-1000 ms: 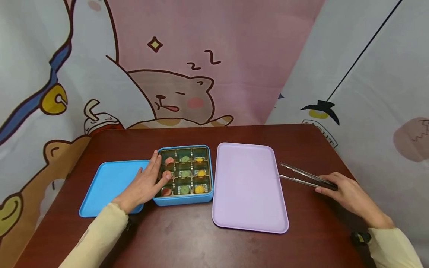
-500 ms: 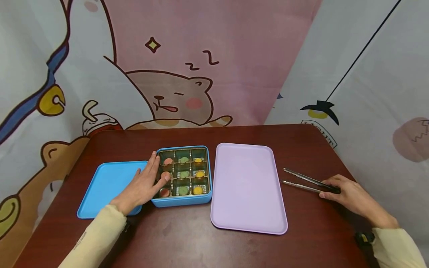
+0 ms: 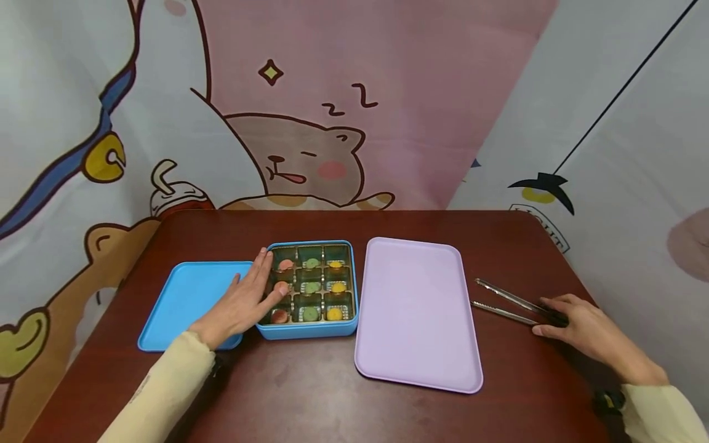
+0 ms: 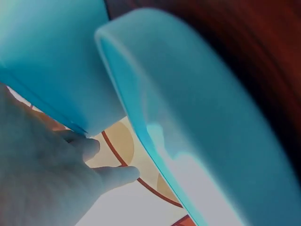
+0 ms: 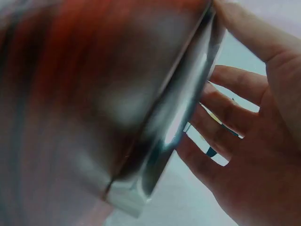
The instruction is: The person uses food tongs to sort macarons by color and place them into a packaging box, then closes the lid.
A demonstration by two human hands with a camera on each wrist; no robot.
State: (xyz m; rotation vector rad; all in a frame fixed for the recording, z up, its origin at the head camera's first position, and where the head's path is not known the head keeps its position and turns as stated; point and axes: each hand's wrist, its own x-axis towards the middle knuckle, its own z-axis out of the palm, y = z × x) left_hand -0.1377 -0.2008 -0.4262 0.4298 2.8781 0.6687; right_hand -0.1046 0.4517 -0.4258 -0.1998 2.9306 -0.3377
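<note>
My left hand rests with straight fingers along the left side of a blue box, its thumb reaching over the left column. In the left wrist view the blue box wall is close to the fingers. Small round pieces, pinkish, green and yellow, sit in the box's divided insert. On the right, my right hand pinches metal tongs at their closed end, the two arms spread apart and pointing left. The right wrist view shows the shiny tongs between thumb and fingers.
A pale purple tray lies between the box and the tongs. The blue lid lies left of the box, partly under my left forearm. Everything is on a dark red-brown table, with a printed cloth behind.
The tongs have moved slightly right and lower, away from the purple tray's edge, with my right hand. My left hand keeps its place on the box. The head view has shifted slightly.
</note>
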